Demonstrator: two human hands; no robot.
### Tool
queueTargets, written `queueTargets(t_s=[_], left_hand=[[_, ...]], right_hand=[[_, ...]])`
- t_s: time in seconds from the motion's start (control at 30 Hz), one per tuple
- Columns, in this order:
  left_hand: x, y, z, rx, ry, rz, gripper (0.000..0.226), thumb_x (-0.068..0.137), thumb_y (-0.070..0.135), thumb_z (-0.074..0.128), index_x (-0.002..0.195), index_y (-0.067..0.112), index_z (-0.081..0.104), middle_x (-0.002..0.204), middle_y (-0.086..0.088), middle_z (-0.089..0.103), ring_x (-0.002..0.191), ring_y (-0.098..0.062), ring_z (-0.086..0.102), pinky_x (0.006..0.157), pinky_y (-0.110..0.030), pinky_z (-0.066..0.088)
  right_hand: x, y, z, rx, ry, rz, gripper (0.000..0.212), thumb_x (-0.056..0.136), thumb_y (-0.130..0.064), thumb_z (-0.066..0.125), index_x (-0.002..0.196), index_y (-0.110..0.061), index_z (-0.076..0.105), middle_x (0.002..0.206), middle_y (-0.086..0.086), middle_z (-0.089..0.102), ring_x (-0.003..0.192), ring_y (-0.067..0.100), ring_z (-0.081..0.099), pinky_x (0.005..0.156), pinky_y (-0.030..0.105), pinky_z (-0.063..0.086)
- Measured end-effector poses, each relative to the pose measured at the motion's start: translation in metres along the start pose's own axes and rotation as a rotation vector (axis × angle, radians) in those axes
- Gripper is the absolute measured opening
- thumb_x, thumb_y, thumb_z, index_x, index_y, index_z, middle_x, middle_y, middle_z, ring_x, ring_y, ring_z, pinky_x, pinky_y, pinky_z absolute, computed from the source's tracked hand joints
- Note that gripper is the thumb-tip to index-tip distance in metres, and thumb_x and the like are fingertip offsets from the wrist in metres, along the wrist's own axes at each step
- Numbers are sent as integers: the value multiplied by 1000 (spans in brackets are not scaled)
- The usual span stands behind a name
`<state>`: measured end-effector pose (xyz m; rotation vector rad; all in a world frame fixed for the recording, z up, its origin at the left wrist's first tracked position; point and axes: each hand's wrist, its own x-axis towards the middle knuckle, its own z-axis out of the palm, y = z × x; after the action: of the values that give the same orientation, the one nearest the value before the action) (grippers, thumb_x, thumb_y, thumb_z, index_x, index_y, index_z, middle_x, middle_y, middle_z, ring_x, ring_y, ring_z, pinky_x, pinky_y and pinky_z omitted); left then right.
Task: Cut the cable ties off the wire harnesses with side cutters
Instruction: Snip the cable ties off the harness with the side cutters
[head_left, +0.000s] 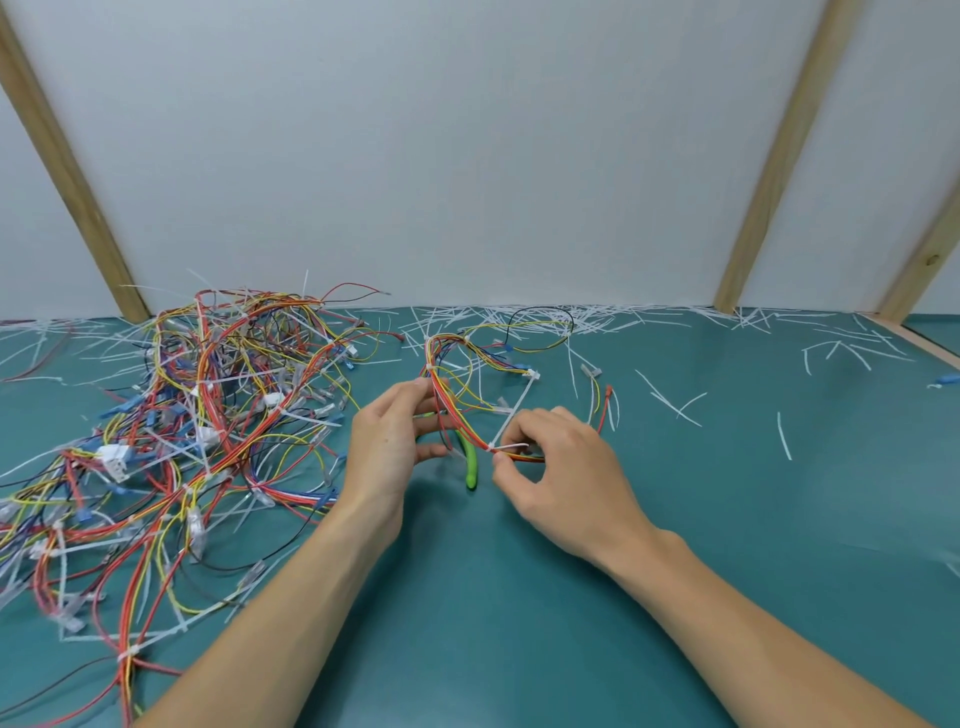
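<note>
My left hand (387, 441) pinches a harness of red and yellow wires (457, 400) near its top, and green cutter handles (470, 462) hang beneath that hand. My right hand (556, 467) grips the same bundle lower down, fingertips closed on a white cable tie (511, 446) wrapped around the wires. A long tie tail (514, 410) runs up and to the right from there. The cutter's jaws are hidden behind my left fingers and the wires.
A big tangle of harnesses (182, 426) with white connectors and ties covers the left of the green mat (727, 519). Cut tie pieces (623, 317) litter the back edge and right side. Wooden struts (769, 171) lean against the white wall.
</note>
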<state>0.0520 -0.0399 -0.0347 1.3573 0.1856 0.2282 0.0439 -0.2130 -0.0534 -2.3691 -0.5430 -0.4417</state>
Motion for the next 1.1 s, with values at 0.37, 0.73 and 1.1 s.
queueTargets(t_s=[0.37, 0.73, 1.1], left_hand=[[3, -1, -2, 33, 61, -14, 24, 100, 21, 54, 111, 4, 66, 95, -9, 74, 77, -15, 72, 56, -25, 52], [1, -4, -1, 136, 25, 67, 14, 99, 12, 53, 102, 12, 66, 91, -4, 74, 76, -14, 72, 54, -21, 52], [3, -15, 1, 252, -36, 134, 13, 100, 18, 54, 96, 21, 66, 78, 7, 71, 75, -15, 71, 56, -28, 51]], right_hand=[[0, -2, 2, 4, 14, 9, 16, 88, -35, 62, 78, -23, 57, 78, -11, 61, 85, 11, 52, 81, 38, 47], [1, -1, 2, -4, 33, 8, 15, 89, -33, 64, 79, -24, 58, 78, -12, 60, 84, 10, 52, 80, 37, 47], [0, 3, 2, 8, 66, 25, 12, 90, -34, 67, 82, -27, 62, 80, -15, 64, 85, 9, 55, 82, 36, 48]])
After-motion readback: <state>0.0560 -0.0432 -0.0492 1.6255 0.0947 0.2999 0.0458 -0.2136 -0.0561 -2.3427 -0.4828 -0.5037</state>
